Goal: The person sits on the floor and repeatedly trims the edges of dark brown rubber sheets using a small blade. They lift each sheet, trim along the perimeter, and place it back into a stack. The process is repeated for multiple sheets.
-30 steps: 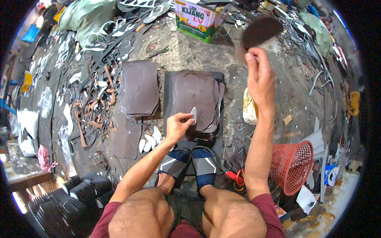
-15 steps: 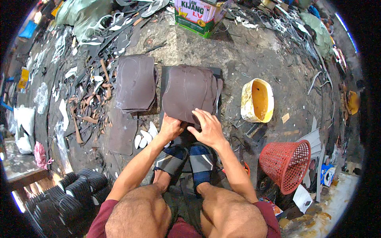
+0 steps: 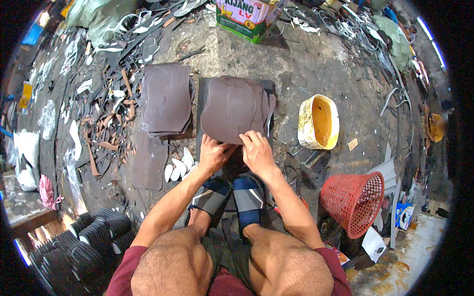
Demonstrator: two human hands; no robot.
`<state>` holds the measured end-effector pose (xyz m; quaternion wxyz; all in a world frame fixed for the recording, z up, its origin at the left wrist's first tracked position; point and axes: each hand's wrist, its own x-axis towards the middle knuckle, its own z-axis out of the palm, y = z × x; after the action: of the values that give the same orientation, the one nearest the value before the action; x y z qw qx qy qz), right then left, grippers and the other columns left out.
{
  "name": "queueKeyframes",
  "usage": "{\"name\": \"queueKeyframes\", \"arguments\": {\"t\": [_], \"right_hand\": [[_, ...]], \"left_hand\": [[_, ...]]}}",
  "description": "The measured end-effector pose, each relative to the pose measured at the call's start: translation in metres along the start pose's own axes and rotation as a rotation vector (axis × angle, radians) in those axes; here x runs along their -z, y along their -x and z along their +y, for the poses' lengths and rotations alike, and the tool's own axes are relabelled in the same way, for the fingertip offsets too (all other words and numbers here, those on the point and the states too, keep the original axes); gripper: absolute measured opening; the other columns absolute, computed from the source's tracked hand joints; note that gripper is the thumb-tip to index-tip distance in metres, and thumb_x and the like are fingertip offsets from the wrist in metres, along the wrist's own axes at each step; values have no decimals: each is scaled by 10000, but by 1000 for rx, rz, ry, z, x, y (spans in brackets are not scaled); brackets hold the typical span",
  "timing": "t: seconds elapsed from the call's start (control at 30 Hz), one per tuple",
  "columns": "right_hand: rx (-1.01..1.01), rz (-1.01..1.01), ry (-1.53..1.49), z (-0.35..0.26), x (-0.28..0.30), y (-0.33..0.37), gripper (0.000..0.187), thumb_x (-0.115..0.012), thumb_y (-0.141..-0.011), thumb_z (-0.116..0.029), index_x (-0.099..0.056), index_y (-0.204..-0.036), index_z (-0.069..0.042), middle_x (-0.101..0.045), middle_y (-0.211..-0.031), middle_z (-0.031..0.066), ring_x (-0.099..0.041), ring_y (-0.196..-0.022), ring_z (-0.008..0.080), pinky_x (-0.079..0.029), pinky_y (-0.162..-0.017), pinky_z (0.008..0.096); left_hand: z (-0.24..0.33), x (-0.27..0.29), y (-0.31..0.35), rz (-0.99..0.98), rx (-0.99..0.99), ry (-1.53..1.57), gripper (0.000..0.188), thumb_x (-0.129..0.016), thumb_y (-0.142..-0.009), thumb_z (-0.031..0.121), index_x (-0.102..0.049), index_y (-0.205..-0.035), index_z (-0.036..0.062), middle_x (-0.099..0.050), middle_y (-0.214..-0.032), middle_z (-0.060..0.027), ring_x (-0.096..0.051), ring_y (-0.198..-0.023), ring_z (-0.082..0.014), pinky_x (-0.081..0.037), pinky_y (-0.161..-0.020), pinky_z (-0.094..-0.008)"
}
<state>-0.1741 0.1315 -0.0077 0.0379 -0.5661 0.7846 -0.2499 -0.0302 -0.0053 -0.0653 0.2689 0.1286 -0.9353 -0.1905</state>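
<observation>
A stack of dark brown sole sheets [image 3: 234, 106], marked with pale curved outlines, lies in front of me on a black board [image 3: 203, 89]. My left hand [image 3: 216, 154] grips the near edge of the sheets, its thumb laid along that edge. Beside it, my right hand [image 3: 256, 152] pinches the same edge near its right corner, fingertips on top. How many sheets the fingers hold is hidden. Just left stands a second brown stack [image 3: 167, 98]. Small white sole-shaped pieces [image 3: 182, 165] lie near my left wrist.
To the right sits a yellow-stained tub [image 3: 321, 122] of amber glue; nearer, a red basket [image 3: 351, 204] lies tipped over. A large tin [image 3: 247, 19] stands at the far side. Scraps [image 3: 106, 130] litter the left, and black soles [image 3: 86, 241] are piled lower left.
My right hand has closed its spread fingers onto the sheet's near edge. My left hand stays at that edge. The whole view has shifted slightly.
</observation>
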Motion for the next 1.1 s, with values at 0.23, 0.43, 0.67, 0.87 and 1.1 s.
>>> {"name": "queueKeyframes", "arguments": {"t": [0.23,0.43,0.67,0.87,1.1], "right_hand": [[-118,-188,-43,22,3,-23,121,-697,-878,-100,-702,-982,-39,-671,-1016,119,-667,-967,329,-534,-856,448],[43,-156,211,11,4,3,267,-748,-851,-146,-739,-1108,-73,-660,-1057,91,-663,-1014,270,-485,-907,427],[43,293,133,-33,126,-39,712,-872,-750,-184,-625,-1417,-166,-579,-1491,159,-513,-1416,339,-304,-1224,525],[-361,321,-596,-26,138,-27,255,-794,-936,-112,-726,-1142,20,-782,-1014,104,-735,-895,191,-573,-826,321],[-722,308,-691,-7,15,8,748,-719,-990,-247,-368,-1602,4,-497,-1544,271,-609,-1303,319,-513,-1035,410]], "left_hand": [[53,16,7,-21,171,-137,350,-809,-877,365,-776,-1165,170,-615,-933,-103,-571,-961,-326,-433,-856,-481],[26,16,2,376,1028,561,443,-831,-880,236,-630,-1196,-1,-699,-1094,-121,-659,-984,-225,-533,-882,-382],[34,139,-44,-258,83,652,430,-754,-816,-46,-666,-1227,43,-714,-1154,-100,-672,-1061,-197,-534,-911,-344],[-36,176,45,615,912,268,249,-779,-872,45,-780,-1119,14,-750,-968,-69,-691,-916,-142,-539,-880,-301],[-33,98,184,73,805,-223,262,-812,-828,69,-773,-1081,16,-734,-906,-60,-668,-755,-157,-557,-733,-330]]}}
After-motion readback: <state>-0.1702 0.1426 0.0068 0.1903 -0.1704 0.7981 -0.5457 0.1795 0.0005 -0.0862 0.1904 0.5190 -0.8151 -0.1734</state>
